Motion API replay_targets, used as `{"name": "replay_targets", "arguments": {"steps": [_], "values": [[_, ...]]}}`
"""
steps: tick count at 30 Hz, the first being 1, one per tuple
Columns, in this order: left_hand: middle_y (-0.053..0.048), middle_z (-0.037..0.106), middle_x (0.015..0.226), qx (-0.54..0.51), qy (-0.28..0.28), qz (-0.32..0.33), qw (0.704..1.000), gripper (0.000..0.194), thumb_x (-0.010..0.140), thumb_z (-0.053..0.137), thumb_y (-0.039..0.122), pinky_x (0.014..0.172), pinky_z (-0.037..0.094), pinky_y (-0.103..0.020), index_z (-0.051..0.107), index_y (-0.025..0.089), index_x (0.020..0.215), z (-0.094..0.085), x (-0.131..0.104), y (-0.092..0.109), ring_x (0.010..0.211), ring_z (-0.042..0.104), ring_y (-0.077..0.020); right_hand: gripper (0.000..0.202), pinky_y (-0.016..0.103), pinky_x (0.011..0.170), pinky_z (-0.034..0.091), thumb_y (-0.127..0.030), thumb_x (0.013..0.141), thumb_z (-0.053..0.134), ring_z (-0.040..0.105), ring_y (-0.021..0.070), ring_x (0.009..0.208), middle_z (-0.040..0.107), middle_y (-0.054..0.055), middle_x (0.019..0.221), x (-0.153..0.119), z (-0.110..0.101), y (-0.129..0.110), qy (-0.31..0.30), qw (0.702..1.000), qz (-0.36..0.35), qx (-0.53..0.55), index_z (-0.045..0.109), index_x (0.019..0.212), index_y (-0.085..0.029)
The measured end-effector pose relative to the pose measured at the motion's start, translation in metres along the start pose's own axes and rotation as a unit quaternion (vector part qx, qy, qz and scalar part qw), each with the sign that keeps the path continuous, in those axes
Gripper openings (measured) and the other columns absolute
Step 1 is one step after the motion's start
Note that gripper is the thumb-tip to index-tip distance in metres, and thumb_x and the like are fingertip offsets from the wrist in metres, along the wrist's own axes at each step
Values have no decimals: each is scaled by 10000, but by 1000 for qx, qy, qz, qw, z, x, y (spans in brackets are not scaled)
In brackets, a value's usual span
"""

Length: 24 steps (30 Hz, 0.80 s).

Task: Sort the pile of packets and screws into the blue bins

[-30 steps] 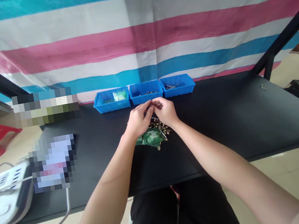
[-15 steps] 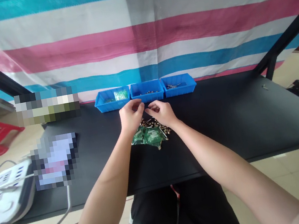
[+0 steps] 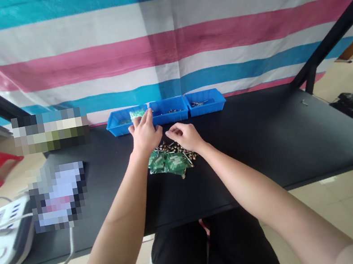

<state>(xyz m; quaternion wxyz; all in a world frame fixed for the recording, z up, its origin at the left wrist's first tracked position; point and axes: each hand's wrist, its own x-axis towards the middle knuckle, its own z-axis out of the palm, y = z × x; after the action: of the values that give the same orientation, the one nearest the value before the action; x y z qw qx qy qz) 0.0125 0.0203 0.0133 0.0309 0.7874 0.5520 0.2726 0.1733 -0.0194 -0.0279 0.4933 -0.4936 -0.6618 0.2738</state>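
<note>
My left hand (image 3: 144, 134) reaches over the front of the blue bins, its fingers apart and pointing at the left bin (image 3: 117, 128). A light green packet (image 3: 137, 114) in that bin is partly behind its fingertips. Just to the right, my right hand (image 3: 186, 135) hovers with thumb and fingertips pinched together; anything between them is too small to make out. Under and in front of both hands lies a pile of small brassy metal pieces (image 3: 191, 155), with pins among them. Green plastic packets (image 3: 176, 161) rest against the near side of the pile.
The middle bin (image 3: 173, 115) holds small metal pieces, the right bin (image 3: 208, 106) several pins. A white power strip (image 3: 7, 237) with cables and a blurred-out phone-like object (image 3: 59, 193) lie left on the black table (image 3: 268, 147). One small piece (image 3: 304, 102) lies far right.
My left hand has moved away from my right hand, forward and left toward the bins, and its fingers have spread. My right hand stays pinched over the pile. The view has shifted slightly.
</note>
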Motion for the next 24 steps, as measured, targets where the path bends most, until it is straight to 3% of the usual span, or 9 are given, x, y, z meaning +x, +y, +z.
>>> {"name": "replay_targets", "arguments": {"steps": [7, 12, 15, 19, 24], "values": [[-157, 347, 1606, 47, -65, 12, 997, 723, 850, 529, 335, 1035, 278, -694, 370, 210, 1544, 4, -1, 1, 1370, 336, -498, 344, 256, 635, 445, -518, 881, 614, 622, 140, 640, 710, 14, 718, -1, 0, 2, -27, 1000, 5, -15, 701, 807, -194], [-167, 341, 1606, 40, -40, 12, 998, 644, 867, 541, 373, 1029, 285, -697, 453, 239, 1491, -1, -9, 0, 1359, 345, -491, 339, 256, 624, 426, -496, 896, 591, 618, 145, 643, 702, 10, 703, -1, -2, -2, -19, 999, 1, -26, 704, 806, -190], [-149, 411, 1564, 35, -7, 5, 999, 557, 871, 549, 352, 1036, 312, -678, 538, 262, 1421, -7, -15, -3, 1349, 364, -461, 340, 260, 607, 408, -458, 924, 545, 600, 141, 607, 685, 5, 668, 0, -4, -2, -11, 999, 3, -47, 704, 797, -185], [-148, 639, 1269, 15, -8, 19, 1000, 387, 866, 523, 281, 1000, 425, -589, 692, 228, 1210, -14, -17, -8, 1204, 519, -381, 232, 268, 655, 436, -316, 914, 544, 625, 155, 673, 716, 15, 743, 1, -4, 2, -10, 996, -6, -85, 727, 844, -192], [-107, 730, 950, -41, -122, 98, 987, 324, 816, 505, 220, 881, 536, -397, 770, 176, 998, -15, -13, -13, 873, 670, -254, 196, 301, 759, 474, -185, 836, 606, 637, 186, 825, 732, 34, 856, 2, -2, 7, -50, 985, -30, -160, 758, 959, -206]]}}
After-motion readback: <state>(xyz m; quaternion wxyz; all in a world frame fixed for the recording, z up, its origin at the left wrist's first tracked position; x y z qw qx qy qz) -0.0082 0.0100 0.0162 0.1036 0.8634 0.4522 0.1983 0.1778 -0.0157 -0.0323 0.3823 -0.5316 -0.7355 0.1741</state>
